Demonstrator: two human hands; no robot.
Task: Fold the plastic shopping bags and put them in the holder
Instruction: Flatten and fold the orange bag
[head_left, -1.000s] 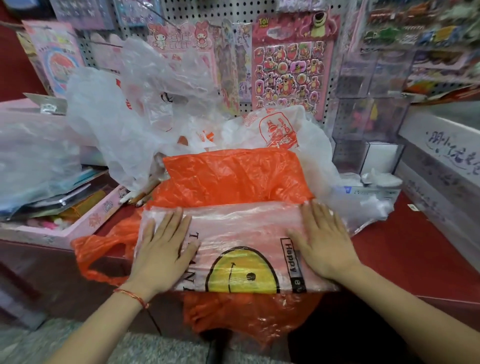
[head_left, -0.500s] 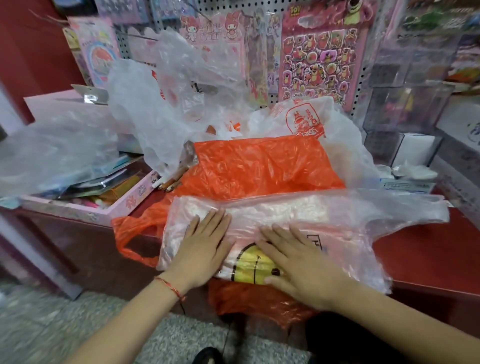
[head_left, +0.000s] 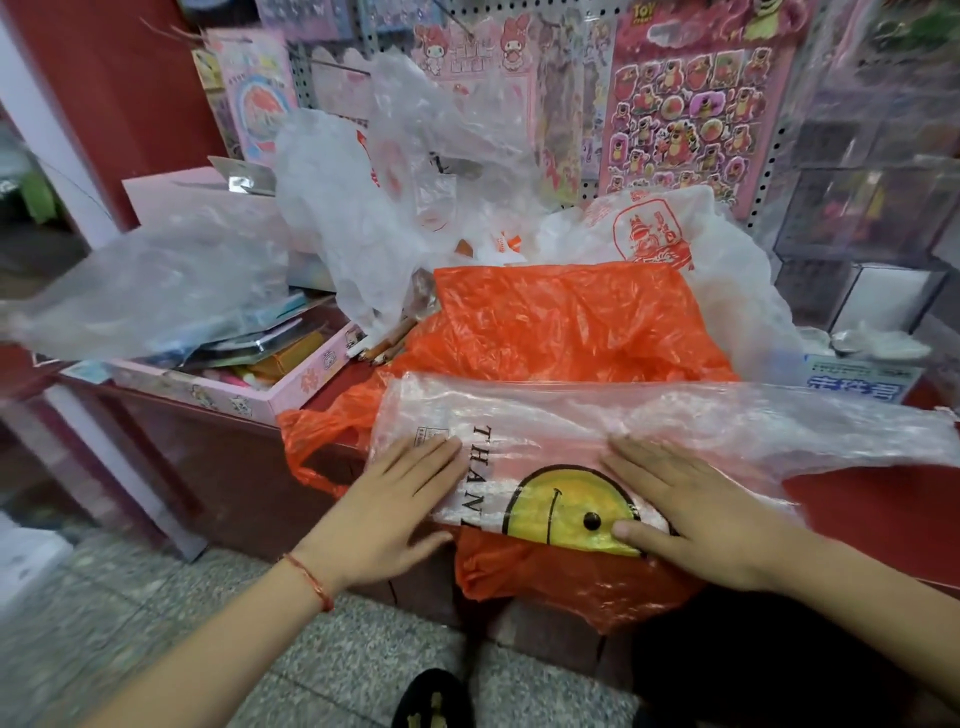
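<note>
A clear bag with a yellow smiley face (head_left: 561, 457) lies flat across the red counter's front edge, on top of an orange bag (head_left: 566, 332). My left hand (head_left: 395, 504) rests flat, fingers together, on the bag's left end by the black lettering. My right hand (head_left: 691, 499) presses flat on the smiley print, thumb on its lower edge. The bag's right part (head_left: 831, 426) spreads out to the right. Behind lie a pile of clear bags (head_left: 363, 218) and a white bag with red print (head_left: 675, 239). No holder is clearly visible.
A pink box (head_left: 291, 389) full of stationery sits at the left under a clear bag (head_left: 156, 280). Sticker sheets hang on the pegboard (head_left: 691, 104) behind. Clear display cases (head_left: 872, 223) stand at the right. The red counter (head_left: 883, 519) ends at my hands; grey floor lies below.
My right hand slid left from the bag's right edge onto the smiley print. The bag's right part now lies spread out to the right. The camera turned leftwards.
</note>
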